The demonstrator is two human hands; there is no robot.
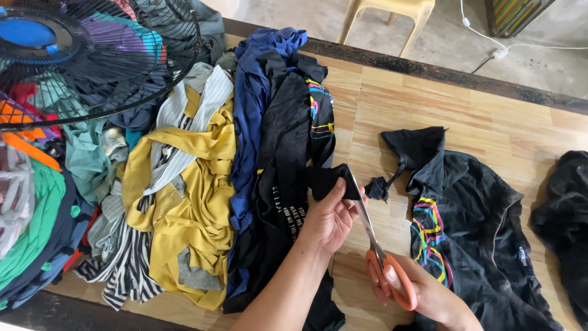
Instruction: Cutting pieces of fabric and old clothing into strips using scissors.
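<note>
Item: black cloth strip [331,181], held at the middle of the wooden table [392,116], just right of the big heap.
- Location: it rises out of the black garment [285,135] on the near-right edge of the pile and hangs pinched in my left hand [331,217]. Just beside it to the right sits a small knotted black scrap [376,187], which trails by a thin strand toward the black shirt with coloured lines [465,227] spread on the right.
- Grip, left: thumb and fingers closed flat on the strip, holding its lower edge; the cloth stands taut above them.
- Grip, right: my right hand [422,291] is closed through the orange loops of the scissors [375,245]; the blades run up and far-left to the strip's right edge. I cannot tell how far apart the blades stand.
- Handling, my judgement: light, soft knit, limp with no stiffness of its own; it likely folds and slides away from a blade unless stretched. Not fragile, not slippery, though the cut edge may curl.
- Where to hold: close beside the blade line, flat between thumb and fingers, keeping tension.

Nearby: yellow garments [196,184], a blue garment [251,104], striped cloth [122,276], a fan [73,55] at far left, another black cloth [566,208] at far right.
</note>
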